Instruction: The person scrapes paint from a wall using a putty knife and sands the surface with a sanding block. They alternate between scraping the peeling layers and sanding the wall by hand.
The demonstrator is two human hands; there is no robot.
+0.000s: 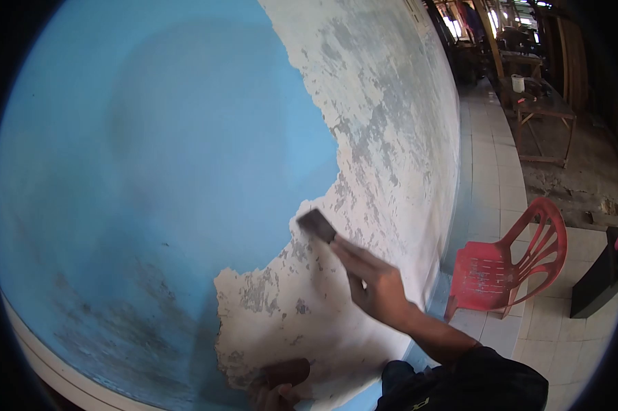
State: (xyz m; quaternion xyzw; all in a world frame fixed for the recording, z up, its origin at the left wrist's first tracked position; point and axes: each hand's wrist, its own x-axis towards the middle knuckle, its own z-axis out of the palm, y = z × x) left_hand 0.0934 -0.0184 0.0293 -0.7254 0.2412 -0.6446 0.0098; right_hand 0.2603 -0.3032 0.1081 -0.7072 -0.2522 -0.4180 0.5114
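My right hand (377, 288) is closed around a flat scraper (316, 225) with a dark, wide blade. The blade overlaps the bared white patch just beside the ragged edge of the blue paint (206, 151). Low in the view, my left hand (273, 396) is partly cut off and in shade, its fingers curled at a brown, rounded object (286, 372) whose kind I cannot tell. Around the scraper, the stripped wall (391, 137) shows white with grey blotches. Dark stains (124, 329) mark the lower blue paint.
A red plastic chair (484, 274) stands on the tiled floor (487, 147) to the right of the wall. Farther back is a wooden table (549, 103) with a white cup (518, 83) on it. A black object (597, 277) stands at the right edge.
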